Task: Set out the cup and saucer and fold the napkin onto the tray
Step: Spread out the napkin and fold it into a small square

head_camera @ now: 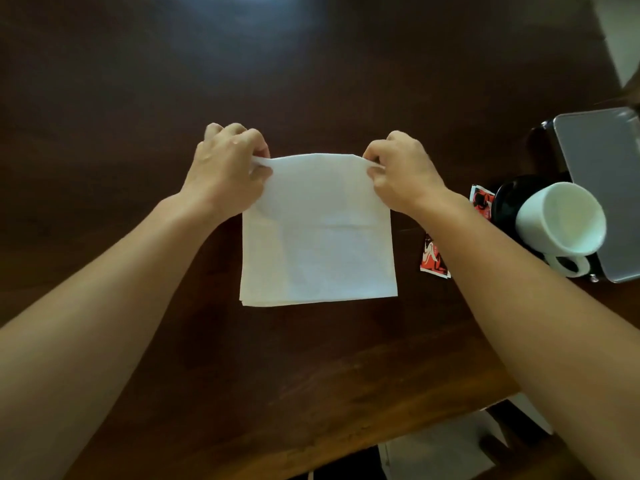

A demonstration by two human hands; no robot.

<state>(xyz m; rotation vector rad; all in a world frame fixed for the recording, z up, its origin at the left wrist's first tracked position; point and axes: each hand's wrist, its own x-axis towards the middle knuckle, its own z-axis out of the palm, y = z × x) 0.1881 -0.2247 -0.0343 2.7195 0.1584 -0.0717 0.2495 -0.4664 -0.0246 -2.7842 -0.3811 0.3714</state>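
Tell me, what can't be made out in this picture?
Head view:
- the tray: cut off by the right edge.
- the saucer: mostly hidden behind the cup.
- the red sachets: print too small; the right forearm covers part of one.
- the napkin: its layers at the near edge are too fine to count.

The napkin [318, 244] looked like soft matt paper, the table [311, 375] polished dark wood, the tray [602, 161] brushed metal, the mug [561, 220] glossy ceramic.

white napkin [318, 237], white cup [561, 223], blk saucer [507, 202]
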